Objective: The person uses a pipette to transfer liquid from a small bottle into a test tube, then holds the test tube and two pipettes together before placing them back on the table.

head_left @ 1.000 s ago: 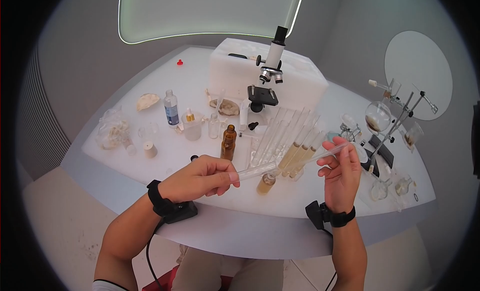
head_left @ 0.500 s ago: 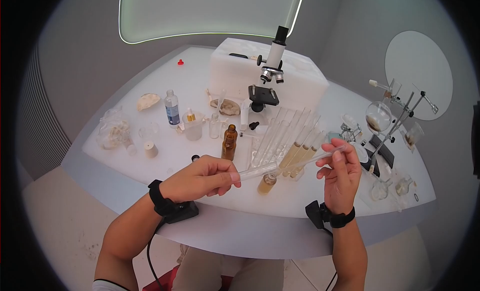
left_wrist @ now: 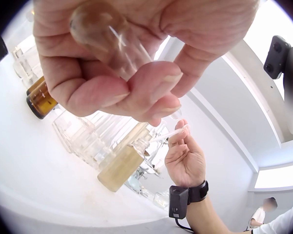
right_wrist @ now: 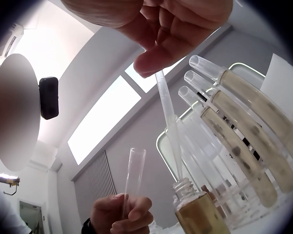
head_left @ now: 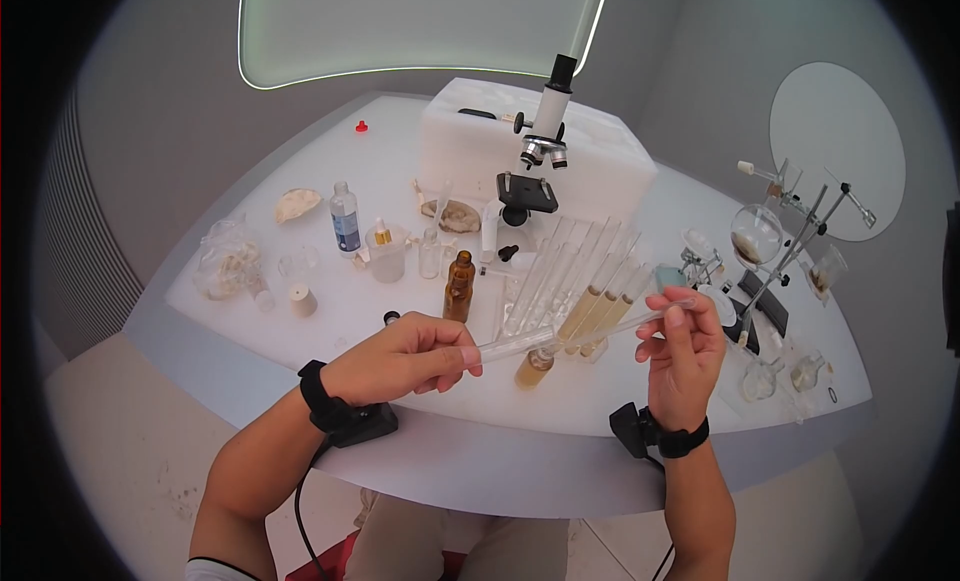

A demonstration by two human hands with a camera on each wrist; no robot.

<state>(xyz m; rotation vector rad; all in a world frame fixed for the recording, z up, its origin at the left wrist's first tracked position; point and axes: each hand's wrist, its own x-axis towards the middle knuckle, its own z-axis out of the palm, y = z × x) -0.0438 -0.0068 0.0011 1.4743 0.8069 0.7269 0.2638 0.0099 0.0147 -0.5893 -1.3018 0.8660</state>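
My left hand (head_left: 410, 359) grips an empty-looking glass test tube (head_left: 515, 344) near its rounded bottom, its mouth tilted up and to the right. Between thumb and fingers, my right hand (head_left: 688, 366) pinches a clear plastic dropper (right_wrist: 167, 100) that slants down to the left. Under the dropper's tip is a small glass bottle (right_wrist: 201, 214) of yellowish liquid, the tip right at its open mouth in the right wrist view. Just behind stands a clear rack (right_wrist: 237, 207) with several empty tubes and three tubes of cloudy yellow liquid (head_left: 580, 311).
A brown bottle (head_left: 458, 286) stands left of the rack. Further back are a microscope (head_left: 540, 141), a plastic beaker (head_left: 386, 261) and a labelled bottle (head_left: 344, 221). To the right, a metal stand holds a round flask (head_left: 756, 231). A bagged item (head_left: 225, 261) lies far left.
My right hand has lowered slightly, bringing the dropper's upper end down so that it slants less. The left hand and test tube stay nearly still.
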